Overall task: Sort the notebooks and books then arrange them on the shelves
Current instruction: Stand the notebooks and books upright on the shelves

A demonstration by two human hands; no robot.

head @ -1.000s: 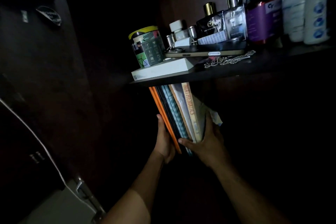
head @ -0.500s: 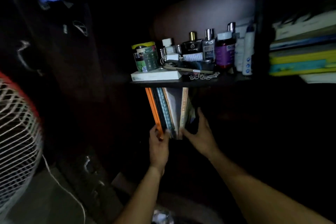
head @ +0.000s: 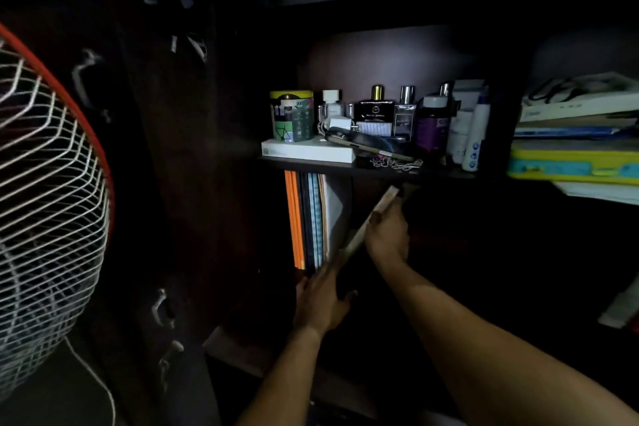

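Dark wooden shelf (head: 311,163), white flat box (head: 307,151), patterned tin (head: 291,116), perfume bottles (head: 377,111), upright notebooks (head: 307,218) beneath.

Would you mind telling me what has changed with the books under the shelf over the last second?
The right hand has tipped one book out of the upright row, leaning it rightward, and grips its edge. The left hand has dropped lower, below the row. The orange notebook and its neighbours remain upright, and the toiletries shelf is unchanged.
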